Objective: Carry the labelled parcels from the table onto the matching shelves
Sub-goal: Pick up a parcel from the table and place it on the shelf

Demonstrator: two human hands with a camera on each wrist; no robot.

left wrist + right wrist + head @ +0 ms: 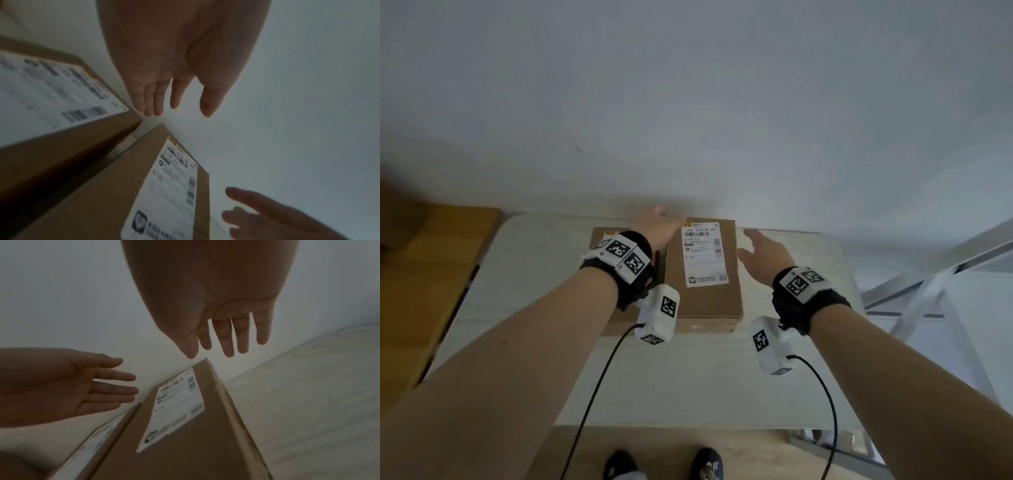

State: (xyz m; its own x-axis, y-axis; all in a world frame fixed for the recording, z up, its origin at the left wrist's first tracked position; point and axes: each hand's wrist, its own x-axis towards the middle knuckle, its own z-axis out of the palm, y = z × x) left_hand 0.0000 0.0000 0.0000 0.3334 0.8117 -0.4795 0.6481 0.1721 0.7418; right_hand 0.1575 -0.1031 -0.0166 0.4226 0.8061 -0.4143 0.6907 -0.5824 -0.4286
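Two brown cardboard parcels with white shipping labels lie side by side on the pale table [541,274] against the wall. The right parcel [705,294] [107,194] [185,443] carries a label reading A730. The left parcel [602,234] [51,129] is mostly hidden under my left wrist. My left hand [659,224] [174,81] hovers with straight fingers over the gap between the parcels, holding nothing. My right hand [763,251] [226,331] is spread just right of the A730 parcel, apart from it, holding nothing.
A wooden surface [421,291] adjoins the table on the left. A metal frame [935,284] stands at the right. A plain white wall [688,102] rises directly behind the table. My shoes [664,466] show at the near table edge.
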